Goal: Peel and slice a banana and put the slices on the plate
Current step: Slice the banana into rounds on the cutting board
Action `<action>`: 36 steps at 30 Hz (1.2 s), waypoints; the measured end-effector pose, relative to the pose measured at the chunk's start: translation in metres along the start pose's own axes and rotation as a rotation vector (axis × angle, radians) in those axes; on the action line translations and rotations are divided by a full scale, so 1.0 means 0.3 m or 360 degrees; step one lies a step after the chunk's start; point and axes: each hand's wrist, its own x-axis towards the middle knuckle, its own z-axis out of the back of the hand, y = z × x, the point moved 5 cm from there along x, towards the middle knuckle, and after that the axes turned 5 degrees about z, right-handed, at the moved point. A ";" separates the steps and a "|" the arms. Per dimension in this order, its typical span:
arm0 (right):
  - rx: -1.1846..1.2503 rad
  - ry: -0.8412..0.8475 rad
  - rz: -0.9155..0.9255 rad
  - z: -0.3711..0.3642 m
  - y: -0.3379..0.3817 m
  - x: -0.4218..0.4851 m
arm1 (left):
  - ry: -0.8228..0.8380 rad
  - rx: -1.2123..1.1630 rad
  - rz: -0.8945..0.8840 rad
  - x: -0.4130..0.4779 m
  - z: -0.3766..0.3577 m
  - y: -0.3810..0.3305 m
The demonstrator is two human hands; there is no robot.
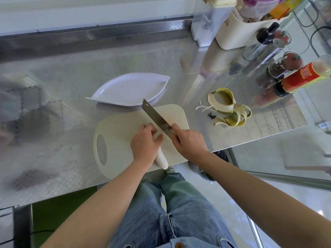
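Steel table point(71, 77) bears board point(121, 126), plate point(129, 90), peel point(231, 108), perhaps spice jars point(284, 65).

Nothing legible anywhere. The red bottle point(304, 78), in front and to the right of the cream holder point(236, 34), has a label with yellow print too blurred to read. The orange packet point(279, 9) in that holder bears dark, illegible marks.

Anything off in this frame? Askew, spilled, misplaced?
Mildly: the banana pokes out past the cutting board, which sits right at the front edge of the table. The peel lies loose on the table right of the board. Nothing spilled.
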 end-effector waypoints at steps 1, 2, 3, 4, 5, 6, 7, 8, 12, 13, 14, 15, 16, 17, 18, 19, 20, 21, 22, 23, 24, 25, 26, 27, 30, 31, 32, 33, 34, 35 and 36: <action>0.0002 -0.0031 0.0006 0.011 -0.001 -0.004 | -0.0010 0.0007 -0.0005 0.000 0.000 0.000; -0.0003 -0.0051 0.0016 0.019 -0.002 -0.008 | -0.0018 0.0019 -0.0007 0.000 0.000 0.000; -0.0014 -0.0056 0.0028 0.026 -0.003 -0.011 | -0.0022 0.0032 -0.0007 0.001 0.000 -0.001; -0.0028 -0.0048 0.0044 0.028 -0.002 -0.012 | -0.0024 0.0045 -0.0006 0.002 0.000 -0.003; -0.0037 -0.0032 0.0056 0.030 -0.001 -0.013 | -0.0025 0.0052 -0.0004 0.003 0.000 -0.003; -0.0042 -0.0018 0.0064 0.030 -0.001 -0.013 | -0.0026 0.0054 -0.0001 0.004 0.001 -0.004; -0.0043 -0.0005 0.0069 0.028 0.000 -0.012 | -0.0026 0.0051 0.0004 0.005 0.001 -0.004; -0.0042 0.0007 0.0072 0.027 0.000 -0.012 | -0.0025 0.0046 0.0007 0.006 0.001 -0.004; -0.0032 0.0017 0.0080 0.022 0.005 -0.009 | -0.0018 0.0041 -0.0007 0.005 0.001 -0.004; -0.0036 0.0013 0.0077 0.022 0.007 -0.009 | -0.0016 0.0041 -0.0005 0.005 0.000 -0.004; -0.0040 0.0012 0.0070 0.019 0.007 -0.008 | -0.0015 0.0040 0.0000 0.005 0.000 -0.004; -0.0047 0.0016 0.0061 0.016 0.008 -0.006 | -0.0013 0.0035 0.0006 0.005 0.000 -0.003; -0.0056 0.0028 0.0052 0.010 0.010 -0.002 | -0.0010 0.0030 0.0012 0.005 0.000 -0.003; -0.0063 0.0044 0.0045 0.005 0.013 0.003 | -0.0004 0.0025 0.0018 0.005 0.000 -0.003; -0.0065 0.0062 0.0038 -0.004 0.015 0.008 | 0.0001 0.0020 0.0024 0.004 -0.001 -0.003; -0.0064 0.0081 0.0031 -0.012 0.016 0.013 | 0.0004 0.0013 0.0030 0.004 -0.001 -0.002; -0.0059 0.0093 0.0020 -0.020 0.016 0.017 | 0.0005 0.0005 0.0034 0.004 -0.001 -0.002; -0.0049 0.0100 0.0004 -0.026 0.015 0.018 | 0.0004 -0.0002 0.0035 0.004 0.000 -0.002; -0.0036 0.0099 -0.0011 -0.030 0.013 0.018 | 0.0006 -0.0006 0.0034 0.003 0.000 -0.001; -0.0021 0.0093 -0.0021 -0.028 0.012 0.016 | 0.0008 -0.0008 0.0031 0.003 0.000 -0.001; -0.0004 0.0076 -0.0021 -0.022 0.012 0.013 | 0.0008 -0.0008 0.0028 0.002 0.000 0.000; 0.0014 0.0053 -0.0017 -0.012 0.014 0.010 | 0.0004 -0.0006 0.0024 0.002 -0.001 0.001; 0.0027 0.0024 -0.0006 -0.001 0.014 0.009 | -0.0003 0.0000 0.0019 0.002 -0.001 0.000; 0.0033 -0.0006 0.0007 0.012 0.014 0.008 | -0.0010 0.0012 0.0014 0.002 -0.001 0.000; 0.0009 -0.0045 0.0050 0.036 0.010 0.006 | -0.0017 0.0045 0.0017 0.003 -0.002 -0.002; -0.0004 -0.0038 0.0062 0.038 0.009 0.006 | -0.0018 0.0042 0.0024 0.003 -0.002 -0.001; -0.0015 -0.0025 0.0073 0.038 0.008 0.005 | -0.0021 0.0036 0.0028 0.004 -0.002 0.000; -0.0019 -0.0004 0.0080 0.036 0.009 0.004 | -0.0025 0.0030 0.0032 0.003 -0.001 -0.001; -0.0014 0.0012 0.0087 0.033 0.009 0.003 | -0.0028 0.0025 0.0036 0.004 -0.001 -0.001; -0.0005 0.0023 0.0085 0.030 0.010 0.003 | -0.0029 0.0021 0.0038 0.004 0.000 -0.001; 0.0005 0.0027 0.0081 0.028 0.010 0.004 | -0.0029 0.0020 0.0036 0.004 0.001 -0.001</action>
